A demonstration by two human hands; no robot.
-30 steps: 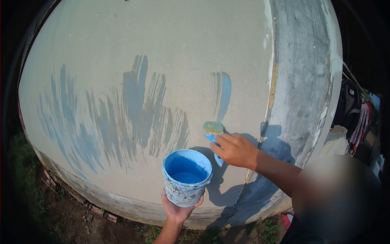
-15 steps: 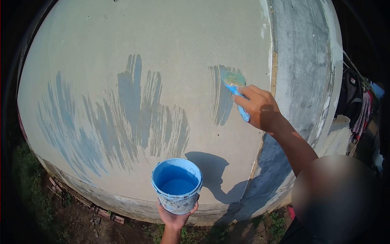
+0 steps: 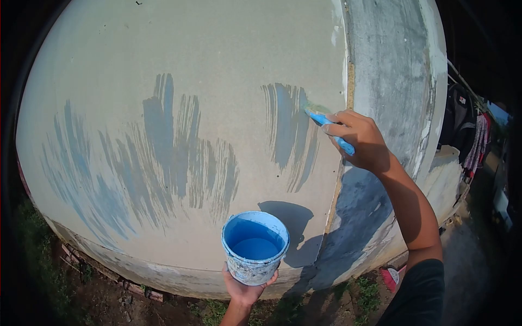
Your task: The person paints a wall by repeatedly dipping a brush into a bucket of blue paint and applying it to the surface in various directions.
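My right hand grips a paintbrush with a blue handle, its bristles pressed against the beige wall beside a fresh patch of blue strokes. My left hand holds a small paint-stained bucket from below; it contains blue paint. Older streaky blue strokes cover the wall's middle and left.
A grey bare-cement corner strip runs down the wall's right side. Bricks and soil lie at the wall's foot, with grass beside them. Clothes hang on a line at the far right. A red object lies on the ground.
My right hand lifted the brush from near the bucket up the wall and added wider blue strokes. The bucket shifted slightly to the right.
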